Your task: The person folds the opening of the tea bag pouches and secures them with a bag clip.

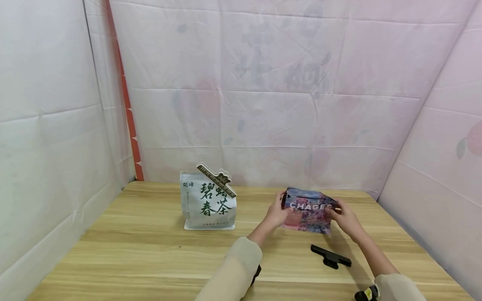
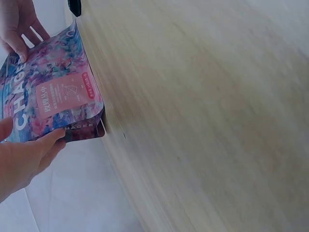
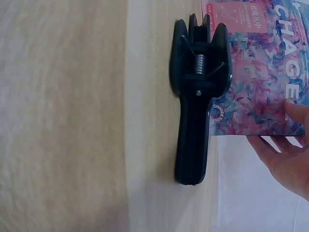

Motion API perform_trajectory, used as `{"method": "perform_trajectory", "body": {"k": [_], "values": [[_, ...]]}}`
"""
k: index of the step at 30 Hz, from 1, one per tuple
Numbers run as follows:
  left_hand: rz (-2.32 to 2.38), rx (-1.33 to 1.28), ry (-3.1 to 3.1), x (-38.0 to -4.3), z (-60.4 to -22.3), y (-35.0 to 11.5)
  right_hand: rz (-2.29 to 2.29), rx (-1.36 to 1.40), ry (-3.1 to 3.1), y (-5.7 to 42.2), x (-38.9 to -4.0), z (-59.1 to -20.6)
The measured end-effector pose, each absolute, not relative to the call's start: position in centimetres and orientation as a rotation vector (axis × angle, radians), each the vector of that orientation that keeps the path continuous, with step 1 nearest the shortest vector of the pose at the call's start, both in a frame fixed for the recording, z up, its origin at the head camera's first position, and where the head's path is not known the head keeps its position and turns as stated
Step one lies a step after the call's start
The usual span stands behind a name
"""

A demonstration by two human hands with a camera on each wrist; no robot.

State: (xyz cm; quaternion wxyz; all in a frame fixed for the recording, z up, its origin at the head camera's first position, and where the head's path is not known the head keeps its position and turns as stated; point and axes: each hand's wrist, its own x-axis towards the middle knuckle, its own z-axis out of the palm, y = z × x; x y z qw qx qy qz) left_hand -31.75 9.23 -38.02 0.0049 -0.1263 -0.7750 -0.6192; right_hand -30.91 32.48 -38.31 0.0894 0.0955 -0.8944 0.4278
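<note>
While left hand point(image 1: 278, 214) and right hand point(image 1: 345, 219) pinch the CHAGEE pouch point(image 1: 309, 215), centre right, seemingly steadying it, clipping would need one freed.

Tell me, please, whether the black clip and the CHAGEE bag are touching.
Apart. The head view shows bare wooden table between the black clip and the lower edge of the CHAGEE bag.

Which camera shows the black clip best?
The right wrist view: the black clip looms close, its coiled spring visible. The head view shows it small on the table; the left wrist view catches only a dark piece at the top edge, probably its end.
</note>
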Motion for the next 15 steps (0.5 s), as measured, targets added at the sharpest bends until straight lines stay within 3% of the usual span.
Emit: {"method": "perform_trajectory", "body": {"k": [15], "values": [[-1.882, -0.308, -2.353, -31.67, -38.49, 8.45, 1.323, 0.346, -2.674, 31.41, -30.8, -38.06]]}}
